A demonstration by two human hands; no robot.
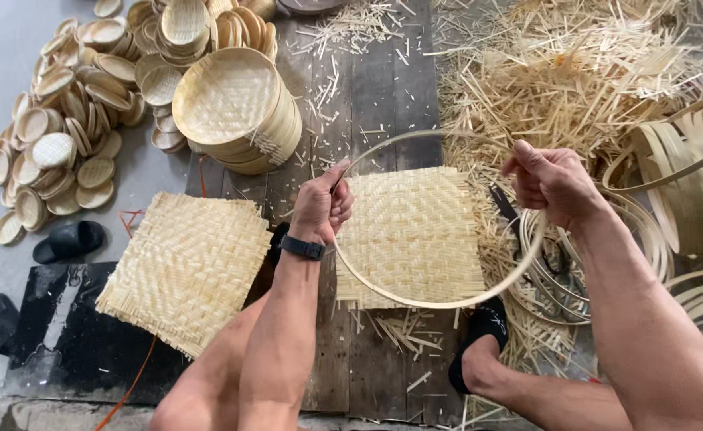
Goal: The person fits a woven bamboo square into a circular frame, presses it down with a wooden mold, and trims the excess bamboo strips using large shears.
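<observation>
My left hand (321, 206) and my right hand (552, 182) both grip a thin bamboo hoop (439, 303), bent into a ring and held above a square woven bamboo mat (411, 235) on the dark wooden boards. The left hand pinches the hoop's left side, the right hand holds its upper right. A black band is on my left wrist. My foot in a black sandal (479, 335) rests just below the mat.
A second woven mat (188, 267) lies at the left. A stack of round woven trays (236, 108) and many small ones (64, 136) sit behind. Bamboo scraps (575, 72), coiled strips (687, 183) and scissors (507, 209) are at the right. Black sandals (68, 239) lie left.
</observation>
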